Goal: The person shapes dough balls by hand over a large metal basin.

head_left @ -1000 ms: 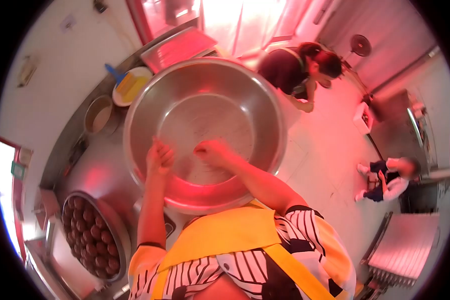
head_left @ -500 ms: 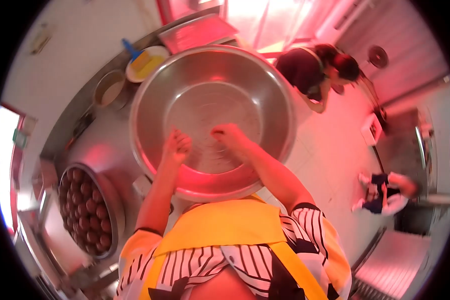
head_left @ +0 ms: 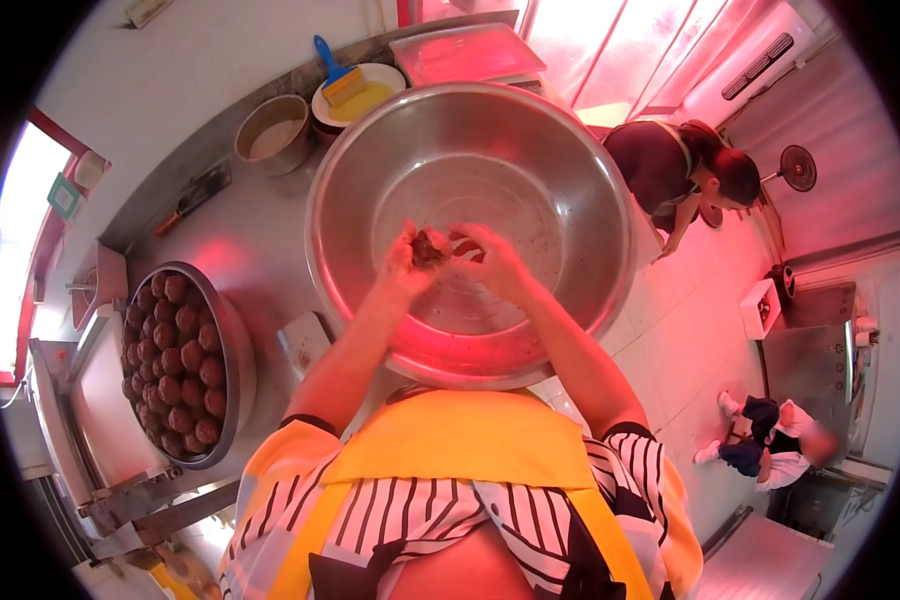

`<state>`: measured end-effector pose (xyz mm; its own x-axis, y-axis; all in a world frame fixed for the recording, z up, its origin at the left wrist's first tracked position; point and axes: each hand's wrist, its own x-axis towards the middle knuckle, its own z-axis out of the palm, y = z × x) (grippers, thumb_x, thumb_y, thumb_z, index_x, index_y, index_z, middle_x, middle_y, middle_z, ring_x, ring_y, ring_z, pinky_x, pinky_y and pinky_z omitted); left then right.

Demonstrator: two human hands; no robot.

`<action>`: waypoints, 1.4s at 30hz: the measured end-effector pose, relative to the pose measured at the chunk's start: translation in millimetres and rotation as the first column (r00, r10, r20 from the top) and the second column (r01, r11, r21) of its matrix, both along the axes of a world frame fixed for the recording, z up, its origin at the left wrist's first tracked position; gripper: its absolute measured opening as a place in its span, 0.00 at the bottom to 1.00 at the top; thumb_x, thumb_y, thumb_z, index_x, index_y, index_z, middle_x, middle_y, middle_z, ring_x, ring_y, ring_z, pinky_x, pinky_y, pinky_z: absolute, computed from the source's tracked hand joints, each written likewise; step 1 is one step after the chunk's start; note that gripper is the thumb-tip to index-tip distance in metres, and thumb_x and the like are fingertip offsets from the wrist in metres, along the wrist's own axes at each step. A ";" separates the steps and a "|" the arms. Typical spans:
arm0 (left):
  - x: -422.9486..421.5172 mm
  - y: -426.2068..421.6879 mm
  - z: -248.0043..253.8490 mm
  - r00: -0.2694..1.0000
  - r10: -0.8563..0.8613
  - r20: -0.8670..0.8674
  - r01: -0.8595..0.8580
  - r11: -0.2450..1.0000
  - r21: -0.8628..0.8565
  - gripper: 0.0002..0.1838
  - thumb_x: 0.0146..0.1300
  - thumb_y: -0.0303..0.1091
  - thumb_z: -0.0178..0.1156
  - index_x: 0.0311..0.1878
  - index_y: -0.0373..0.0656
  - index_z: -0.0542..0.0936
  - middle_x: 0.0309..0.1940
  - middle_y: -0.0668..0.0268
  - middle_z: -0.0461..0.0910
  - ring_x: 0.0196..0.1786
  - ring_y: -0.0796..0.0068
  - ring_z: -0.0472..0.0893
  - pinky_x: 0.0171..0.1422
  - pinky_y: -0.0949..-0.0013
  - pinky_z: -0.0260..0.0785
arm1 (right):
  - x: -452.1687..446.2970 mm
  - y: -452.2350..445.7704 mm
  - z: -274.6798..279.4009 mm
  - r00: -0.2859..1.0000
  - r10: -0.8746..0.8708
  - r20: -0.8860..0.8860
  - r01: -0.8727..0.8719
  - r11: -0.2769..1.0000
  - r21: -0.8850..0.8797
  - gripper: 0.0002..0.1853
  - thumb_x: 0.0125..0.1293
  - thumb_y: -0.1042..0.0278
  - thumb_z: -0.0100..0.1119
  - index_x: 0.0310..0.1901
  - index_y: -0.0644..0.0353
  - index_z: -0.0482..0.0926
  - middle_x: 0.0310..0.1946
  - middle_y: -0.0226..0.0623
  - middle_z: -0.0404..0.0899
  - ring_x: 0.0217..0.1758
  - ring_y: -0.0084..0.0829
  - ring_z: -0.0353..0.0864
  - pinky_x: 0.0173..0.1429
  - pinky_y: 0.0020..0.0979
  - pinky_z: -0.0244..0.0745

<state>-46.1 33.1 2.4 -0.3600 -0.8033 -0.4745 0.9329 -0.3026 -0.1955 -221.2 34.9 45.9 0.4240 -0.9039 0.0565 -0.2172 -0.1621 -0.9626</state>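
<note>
Over a large metal basin (head_left: 350,180), my left hand (head_left: 400,265) is closed around a lump of dark brown paste (head_left: 429,249), which looks rough and uneven. My right hand (head_left: 500,268) is just to its right, fingers bent, with a smaller piece of dark brown paste (head_left: 465,246) at the fingertips. Small smears show on the basin's inner surface. To my left, a deep metal bowl (head_left: 238,370) is filled with dark brown balls (head_left: 175,355).
Behind the basin are a white bowl (head_left: 394,76) of yellow liquid with a blue-handled brush (head_left: 338,75), a metal pot (head_left: 260,155) and a tray (head_left: 465,55). A knife (head_left: 195,198) lies on the counter. One person (head_left: 670,170) bends at right; another (head_left: 770,440) sits farther off.
The head view has shifted, so basin and bowl appear farther right and higher. My hands have come closer together, and the lump in my left hand now shows.
</note>
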 end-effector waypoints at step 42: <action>-14.1 2.6 9.8 0.897 -0.133 0.422 0.149 0.989 -0.005 0.20 0.73 0.45 0.43 0.22 0.51 0.66 0.10 0.79 0.53 0.11 0.89 0.51 0.13 0.81 0.44 | 48.1 33.0 -13.2 0.978 -0.208 0.023 0.209 0.967 -0.148 0.12 0.58 0.74 0.54 0.45 0.62 0.71 0.38 0.44 0.73 0.39 0.36 0.77 0.44 0.32 0.73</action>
<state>-60.2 35.8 12.3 -0.2441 -0.7783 -0.5784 0.8730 -0.4361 0.2184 -173.1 67.9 32.7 0.2260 -0.9535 0.1994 -0.2547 -0.2554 -0.9327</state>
